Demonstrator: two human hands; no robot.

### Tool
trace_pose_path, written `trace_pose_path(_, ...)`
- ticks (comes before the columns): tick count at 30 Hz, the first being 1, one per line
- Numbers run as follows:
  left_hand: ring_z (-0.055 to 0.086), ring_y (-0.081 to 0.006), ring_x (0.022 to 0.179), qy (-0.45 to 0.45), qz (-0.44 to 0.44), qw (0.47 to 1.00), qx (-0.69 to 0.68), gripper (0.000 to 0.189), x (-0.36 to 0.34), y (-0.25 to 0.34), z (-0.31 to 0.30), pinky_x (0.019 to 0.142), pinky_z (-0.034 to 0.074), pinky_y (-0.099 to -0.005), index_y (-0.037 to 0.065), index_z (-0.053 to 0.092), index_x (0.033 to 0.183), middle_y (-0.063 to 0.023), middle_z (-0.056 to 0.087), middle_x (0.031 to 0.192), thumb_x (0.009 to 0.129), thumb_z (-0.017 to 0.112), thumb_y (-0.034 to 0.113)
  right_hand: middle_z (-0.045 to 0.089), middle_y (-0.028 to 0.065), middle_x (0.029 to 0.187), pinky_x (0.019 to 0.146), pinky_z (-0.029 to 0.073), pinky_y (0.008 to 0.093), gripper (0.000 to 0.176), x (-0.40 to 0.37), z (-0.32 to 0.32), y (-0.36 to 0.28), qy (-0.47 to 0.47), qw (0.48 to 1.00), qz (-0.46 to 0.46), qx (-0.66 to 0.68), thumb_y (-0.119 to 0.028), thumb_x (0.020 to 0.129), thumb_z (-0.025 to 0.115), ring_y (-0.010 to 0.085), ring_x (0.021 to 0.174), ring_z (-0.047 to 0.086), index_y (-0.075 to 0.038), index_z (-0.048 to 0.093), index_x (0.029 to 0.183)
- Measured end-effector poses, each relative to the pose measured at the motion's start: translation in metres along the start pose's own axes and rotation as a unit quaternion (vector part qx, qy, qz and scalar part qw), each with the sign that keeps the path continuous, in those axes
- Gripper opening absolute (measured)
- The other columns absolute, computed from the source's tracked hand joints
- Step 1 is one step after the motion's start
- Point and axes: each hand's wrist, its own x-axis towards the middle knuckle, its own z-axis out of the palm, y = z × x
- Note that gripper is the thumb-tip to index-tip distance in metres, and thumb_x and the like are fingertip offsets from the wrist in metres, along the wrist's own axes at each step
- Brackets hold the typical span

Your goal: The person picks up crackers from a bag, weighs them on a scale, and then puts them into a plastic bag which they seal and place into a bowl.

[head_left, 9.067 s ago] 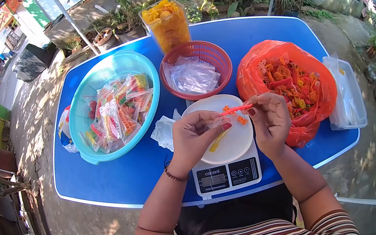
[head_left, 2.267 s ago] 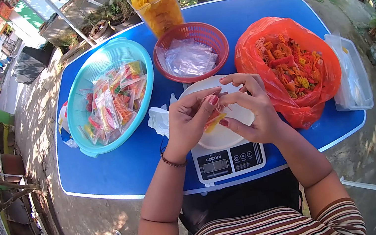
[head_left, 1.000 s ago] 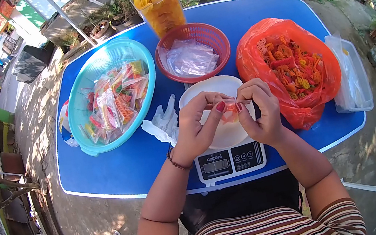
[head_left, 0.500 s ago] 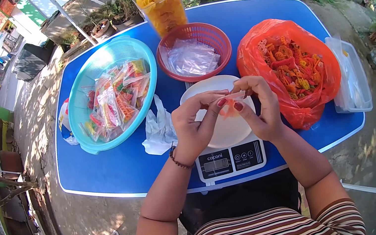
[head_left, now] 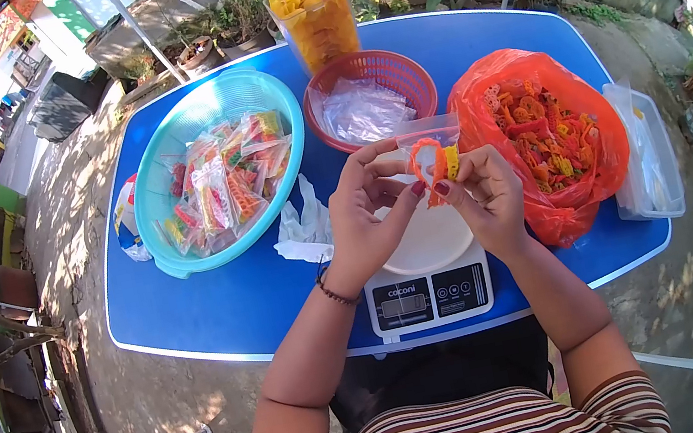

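Note:
Between my left hand [head_left: 374,216] and my right hand [head_left: 489,191] is a small clear plastic bag [head_left: 434,155] with orange and yellow snack pieces in it. Fingers of both hands are closed on its sides. Below it a round white plate [head_left: 430,243] rests on a white and black kitchen scale [head_left: 430,296]. Filled bags lie in the turquoise basket [head_left: 162,170] to the left. Flat clear bags [head_left: 360,110] are in the red basket [head_left: 420,83]. On the right, an open red plastic bag [head_left: 580,198] holds orange, ring-like snacks [head_left: 545,130].
Behind the red basket stands a clear tub of yellow chips [head_left: 315,22]. A white crumpled bag [head_left: 303,224] lies left of the scale. At the blue table's [head_left: 225,317] right edge is a clear plastic box [head_left: 655,153]. A colourful packet [head_left: 127,220] sits at the left.
The small bag is now upright and spread out between my hands, its contents visible. The scale and baskets appear slightly lower in the view.

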Motion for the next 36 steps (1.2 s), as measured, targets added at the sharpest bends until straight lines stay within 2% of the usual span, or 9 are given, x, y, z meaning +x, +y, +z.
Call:
trace_pose_path(9,0.069,-0.0123,0.083,0.114,0.21,0.956,0.168,0.036,0.007,-0.011,-0.01,0.072,0.055,-0.0231,0.0,0.054,0.12,-0.0136,0.067,0.113,0.088,0.067,-0.01,0.062,0.0083,0.103,0.086,0.055,0.0266,0.02,0.018,0.031,-0.003,0.019,0.999,-0.001,0.038,0.009,0.093,0.064,0.0125,0.096,0.066,0.002,0.052,0.109)
trace_pose_path(13,0.055,-0.0251,0.119,0.227,0.267,0.896,0.273,0.033,0.005,-0.001,-0.021,0.09,0.049,-0.0345,0.001,0.055,0.124,-0.019,0.052,0.135,0.093,0.065,0.008,0.063,0.0087,0.103,0.087,0.056,0.0262,0.016,0.056,0.053,-0.014,-0.038,0.998,-0.003,0.042,0.009,0.094,0.063,0.0131,0.099,0.067,0.003,0.055,0.107)
trace_pose_path(14,0.035,-0.0336,0.138,0.24,0.25,0.899,0.267,0.043,0.003,-0.004,-0.023,0.104,0.039,-0.0433,0.0,0.051,0.131,-0.0217,0.041,0.143,0.096,0.061,0.022,0.063,0.0088,0.103,0.088,0.056,0.0262,0.015,0.067,0.06,-0.017,-0.06,0.997,0.004,0.045,0.009,0.094,0.062,0.013,0.099,0.067,0.003,0.056,0.106)
trace_pose_path(17,0.028,-0.0371,0.142,0.313,0.294,0.854,0.294,0.051,0.006,-0.01,-0.026,0.112,0.03,-0.0487,0.0,0.045,0.137,-0.024,0.035,0.148,0.098,0.059,0.03,0.066,0.0116,0.112,0.092,0.055,0.0273,0.021,0.101,0.091,-0.021,-0.106,0.993,0.057,0.007,0.007,0.095,0.062,0.0143,0.105,0.067,0.006,0.059,0.115)
trace_pose_path(18,0.016,-0.041,0.148,0.325,0.287,0.847,0.307,0.061,0.006,-0.011,-0.027,0.118,0.018,-0.0543,0.0,0.039,0.144,-0.027,0.025,0.154,0.1,0.054,0.038,0.066,0.0127,0.116,0.093,0.055,0.0277,0.026,0.112,0.103,-0.022,-0.129,0.989,0.069,0.023,0.006,0.095,0.062,0.0155,0.107,0.066,0.006,0.058,0.12)
trace_pose_path(22,0.0,-0.0464,0.153,0.359,0.265,0.831,0.332,0.074,0.009,-0.013,-0.033,0.12,0.008,-0.0597,0.0,0.026,0.156,-0.0326,0.005,0.163,0.103,0.043,0.048,0.063,0.0163,0.132,0.099,0.052,0.0283,0.041,0.13,0.139,-0.013,-0.173,0.976,0.121,0.06,0.005,0.094,0.061,0.0205,0.116,0.064,0.007,0.055,0.135)
trace_pose_path(28,0.004,-0.0505,0.153,0.265,0.281,0.854,0.348,0.085,0.009,-0.015,-0.033,0.12,0.009,-0.0605,0.003,0.029,0.156,-0.0337,0.002,0.164,0.098,0.042,0.063,0.063,0.0155,0.133,0.107,0.048,0.0311,0.035,0.115,0.119,-0.013,-0.217,0.966,0.138,0.033,0.004,0.097,0.058,0.0213,0.123,0.062,0.007,0.057,0.133)
trace_pose_path(32,0.018,-0.0482,0.151,0.187,0.291,0.856,0.384,0.086,0.006,-0.016,-0.028,0.119,0.015,-0.0577,0.003,0.038,0.152,-0.0323,0.017,0.162,0.096,0.042,0.068,0.07,0.0124,0.113,0.098,0.053,0.0298,0.022,0.085,0.083,-0.016,-0.154,0.985,0.054,0.063,0.007,0.095,0.058,0.0174,0.115,0.066,0.007,0.063,0.116)
trace_pose_path(36,0.025,-0.0443,0.149,0.129,0.292,0.865,0.388,0.078,0.005,-0.011,-0.02,0.119,0.016,-0.0562,0.005,0.048,0.147,-0.0278,0.027,0.16,0.096,0.045,0.065,0.072,0.0128,0.106,0.083,0.058,0.029,0.021,0.055,0.039,-0.024,-0.099,0.984,-0.075,-0.126,0.009,0.089,0.063,0.0195,0.096,0.073,0.003,0.068,0.108)
